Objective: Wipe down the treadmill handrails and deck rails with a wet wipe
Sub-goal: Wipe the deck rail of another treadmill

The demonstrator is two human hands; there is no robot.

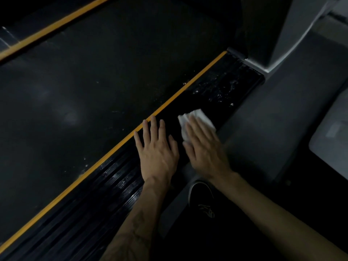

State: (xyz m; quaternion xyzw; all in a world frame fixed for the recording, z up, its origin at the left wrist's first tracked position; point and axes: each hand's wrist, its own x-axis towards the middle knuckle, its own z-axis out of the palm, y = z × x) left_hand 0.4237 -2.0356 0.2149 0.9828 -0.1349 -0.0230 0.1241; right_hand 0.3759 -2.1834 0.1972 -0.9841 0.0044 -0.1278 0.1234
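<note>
The treadmill's right deck rail (216, 87) is black and ribbed, with a yellow stripe along its inner edge, and runs diagonally from lower left to upper right. White specks dot its far end. My right hand (204, 146) lies flat with straight fingers on a crumpled white wet wipe (199, 114), pressing it onto the rail. My left hand (157, 149) rests flat on the rail just left of it, fingers spread, fingertips near the yellow stripe.
The dark running belt (94, 81) fills the left. A second yellow-striped rail (54, 26) crosses the upper left. A grey upright post (293, 29) rises at the rail's far end. Grey floor lies to the right, and a black shoe (202, 196) stands beside the rail.
</note>
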